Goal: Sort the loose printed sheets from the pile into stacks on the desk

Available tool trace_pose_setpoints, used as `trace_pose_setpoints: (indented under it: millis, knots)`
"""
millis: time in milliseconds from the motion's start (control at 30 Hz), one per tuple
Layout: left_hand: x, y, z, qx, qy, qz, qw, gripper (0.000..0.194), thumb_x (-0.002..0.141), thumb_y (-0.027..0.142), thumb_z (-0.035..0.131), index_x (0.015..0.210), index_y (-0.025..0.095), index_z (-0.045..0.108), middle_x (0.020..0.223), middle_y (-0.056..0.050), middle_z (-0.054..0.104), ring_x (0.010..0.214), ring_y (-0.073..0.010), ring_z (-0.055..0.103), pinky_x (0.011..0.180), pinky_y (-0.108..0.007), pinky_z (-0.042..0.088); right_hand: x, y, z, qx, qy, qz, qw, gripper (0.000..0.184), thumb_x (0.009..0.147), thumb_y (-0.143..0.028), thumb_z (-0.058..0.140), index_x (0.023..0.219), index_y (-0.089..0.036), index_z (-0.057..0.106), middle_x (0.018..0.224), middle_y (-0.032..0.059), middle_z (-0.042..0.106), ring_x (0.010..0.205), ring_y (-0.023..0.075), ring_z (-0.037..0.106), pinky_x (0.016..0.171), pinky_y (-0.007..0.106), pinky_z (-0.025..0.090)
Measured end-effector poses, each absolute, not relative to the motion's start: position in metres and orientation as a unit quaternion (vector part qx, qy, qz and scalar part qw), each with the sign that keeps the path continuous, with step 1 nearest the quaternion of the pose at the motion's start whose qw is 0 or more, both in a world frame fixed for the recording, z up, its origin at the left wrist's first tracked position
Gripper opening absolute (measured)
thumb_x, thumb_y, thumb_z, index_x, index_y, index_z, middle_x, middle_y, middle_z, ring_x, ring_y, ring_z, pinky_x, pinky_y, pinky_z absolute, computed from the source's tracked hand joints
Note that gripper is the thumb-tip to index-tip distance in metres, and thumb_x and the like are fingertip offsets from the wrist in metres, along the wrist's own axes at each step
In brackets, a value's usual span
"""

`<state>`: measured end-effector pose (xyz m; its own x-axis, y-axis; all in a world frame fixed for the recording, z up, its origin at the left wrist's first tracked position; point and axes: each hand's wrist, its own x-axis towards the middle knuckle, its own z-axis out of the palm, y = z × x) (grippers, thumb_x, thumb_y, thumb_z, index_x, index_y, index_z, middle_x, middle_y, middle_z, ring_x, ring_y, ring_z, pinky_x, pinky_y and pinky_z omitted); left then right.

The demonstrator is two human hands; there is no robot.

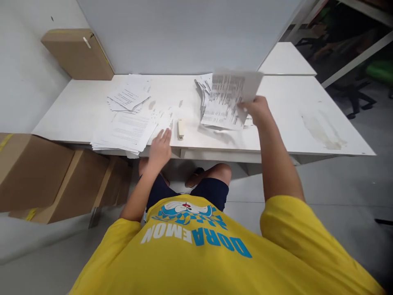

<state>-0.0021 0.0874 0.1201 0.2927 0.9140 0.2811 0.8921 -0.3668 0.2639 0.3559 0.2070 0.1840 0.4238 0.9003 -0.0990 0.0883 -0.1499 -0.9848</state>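
My right hand (257, 110) pinches the right side of printed sheets (225, 96), tilted up over a pile of papers (202, 84) at the desk's back; motion blurs the far edge. My left hand (161, 148) rests at the front edge of the desk, fingers stretched out, holding nothing. Just right of its fingertips lies a cream stapler (181, 129), apart from the hand. To the left of that hand is a stack of printed pages (127, 131), and behind it more loose papers (129, 96) lie at angles.
The white desk (307, 119) has stains on its right side. A cardboard box (78, 53) stands at its back left corner, against a white partition (187, 37). More cardboard boxes (33, 168) sit low on the left. A green chair (380, 71) is beyond the desk's right end.
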Motion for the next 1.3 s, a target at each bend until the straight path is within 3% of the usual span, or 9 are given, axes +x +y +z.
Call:
trace_pose_setpoints:
  millis: [100,200,300,367,433,500,700,1033,1300]
  knots:
    - [-0.048,0.087,0.123,0.766,0.625,0.147,0.004,0.062,0.092,0.026,0.04,0.15,0.005,0.035,0.156,-0.017,0.038,0.151,-0.0342,0.018,0.118,-0.051,0.023,0.371,0.248,0.205,-0.642,-0.422,0.396,0.503,0.052,0.076,-0.022,0.016,0.056,0.008,0.055,0.113,0.0208,0.066,0.107,0.0245,0.063,0.066,0.033,0.043]
    - [-0.087,0.086,0.122,0.714,0.695,0.08,0.024,0.078,0.091,0.045,0.045,0.151,-0.001,0.028,0.16,-0.023,0.025,0.149,-0.0408,0.017,0.118,-0.056,0.02,0.377,0.276,0.212,-0.713,-0.451,0.3,0.445,0.048,0.075,-0.021,0.018,0.054,0.003,0.053,0.113,0.0233,0.067,0.11,0.0243,0.063,0.074,0.037,0.044]
    - [-0.1,0.076,0.118,0.705,0.707,0.038,0.038,0.08,0.09,0.05,0.045,0.151,-0.001,0.03,0.159,-0.024,0.025,0.148,-0.0419,0.02,0.118,-0.059,0.018,0.371,0.294,0.209,-0.764,-0.479,0.173,0.396,0.019,0.074,-0.006,0.052,0.084,0.001,0.066,0.127,0.0334,0.06,0.128,0.0252,0.056,0.098,0.041,0.041]
    - [-0.097,0.067,0.116,0.715,0.698,0.038,0.022,0.073,0.091,0.04,0.044,0.15,-0.001,0.032,0.159,-0.024,0.028,0.148,-0.0411,0.021,0.118,-0.06,0.017,0.357,0.299,0.205,-0.766,-0.496,0.11,0.395,0.043,0.072,0.006,0.058,0.114,0.001,0.061,0.139,0.0363,0.049,0.138,0.0237,0.045,0.111,0.045,0.032]
    - [-0.093,0.057,0.115,0.725,0.686,0.05,0.012,0.064,0.089,0.025,0.042,0.148,0.001,0.037,0.156,-0.023,0.034,0.147,-0.0387,0.027,0.118,-0.059,0.019,0.333,0.295,0.199,-0.738,-0.544,0.062,0.395,0.054,0.079,0.004,0.057,0.133,-0.003,0.051,0.145,0.03,0.046,0.141,0.0226,0.04,0.115,0.045,0.028]
    - [-0.09,0.05,0.115,0.733,0.676,0.074,0.009,0.059,0.086,0.015,0.039,0.144,0.003,0.045,0.151,-0.021,0.043,0.144,-0.036,0.035,0.117,-0.057,0.023,0.298,0.278,0.191,-0.667,-0.624,0.058,0.403,0.047,0.088,-0.007,0.055,0.134,-0.01,0.052,0.142,0.0207,0.053,0.136,0.0219,0.045,0.112,0.042,0.034]
    - [-0.09,0.029,0.103,0.724,0.654,0.218,-0.019,0.051,0.088,0.013,0.036,0.136,0.014,0.056,0.136,-0.015,0.061,0.132,-0.0285,0.053,0.114,-0.05,0.034,0.172,0.173,0.167,-0.404,-0.779,0.358,0.32,0.027,0.094,-0.029,0.046,0.103,-0.018,0.07,0.091,0.0065,0.073,0.084,0.0198,0.069,0.082,0.037,0.054]
    - [-0.081,0.0,0.074,0.718,0.607,0.336,-0.046,0.049,0.088,0.01,0.035,0.13,0.017,0.06,0.13,-0.013,0.066,0.134,-0.0262,0.051,0.116,-0.05,0.033,0.077,0.191,0.146,-0.489,-0.751,0.424,0.135,0.043,0.087,-0.035,0.061,0.124,-0.012,0.058,0.135,0.02,0.058,0.121,0.032,0.056,0.102,0.045,0.044]
    - [-0.081,0.003,0.067,0.727,0.576,0.375,-0.007,0.039,0.093,0.02,0.043,0.125,0.019,0.064,0.128,-0.012,0.067,0.138,-0.028,0.047,0.12,-0.053,0.025,0.085,0.192,0.136,-0.428,-0.631,0.634,0.131,0.018,0.07,-0.018,0.068,0.087,-0.017,0.062,0.102,0.0124,0.068,0.092,0.0271,0.064,0.082,0.041,0.052]
